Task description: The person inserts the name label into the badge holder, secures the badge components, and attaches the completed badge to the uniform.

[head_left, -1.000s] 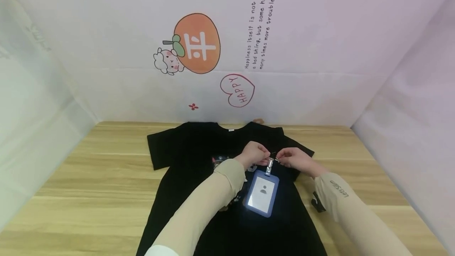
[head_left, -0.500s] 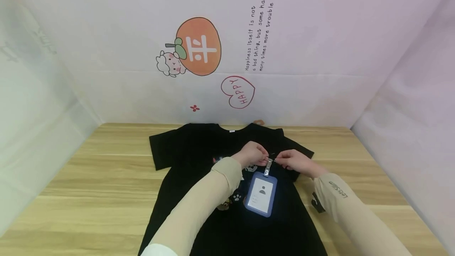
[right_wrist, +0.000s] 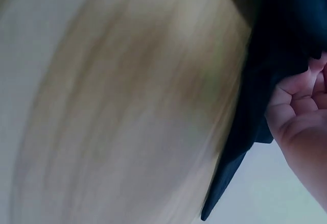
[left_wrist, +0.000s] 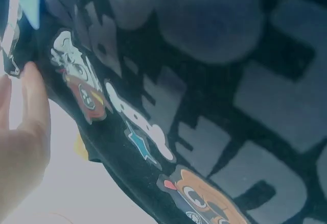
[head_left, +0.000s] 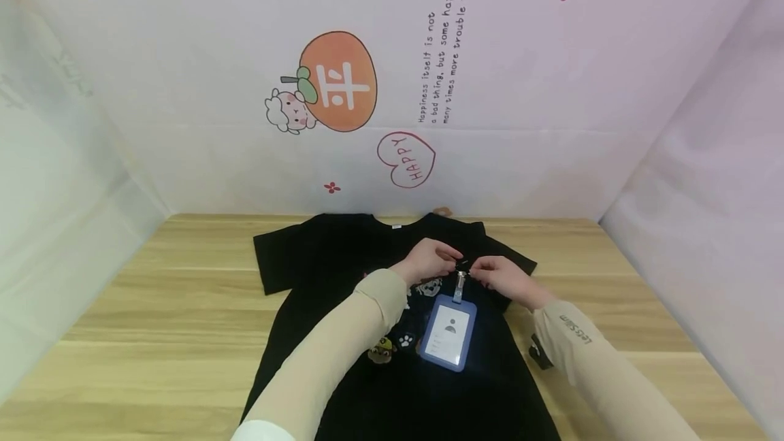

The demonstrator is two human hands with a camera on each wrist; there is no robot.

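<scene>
A black T-shirt (head_left: 343, 264) with cartoon prints lies spread on the table. On its chest rests a blue badge holder (head_left: 448, 332) with a white card. Its metal clip (head_left: 460, 284) points up between my hands, and a thin bright pin-like line shows just above it. My left hand (head_left: 429, 259) pinches the shirt cloth beside the clip's top; its fingertips also appear in the left wrist view. My right hand (head_left: 503, 278) pinches at the clip's top end from the right. Its curled fingers (right_wrist: 301, 99) lie against the cloth, and their tips are partly hidden.
The wooden table (head_left: 159, 305) extends on both sides of the shirt. A white printed sheet (head_left: 502, 87) stands behind it, with pale sheets at left and right. A black object (head_left: 539, 354) shows by the right sleeve cuff.
My left fingertips have moved slightly up from the clip's top onto the cloth. The badge holder has shifted very slightly, and glare on its card has faded. The right hand stays beside the clip.
</scene>
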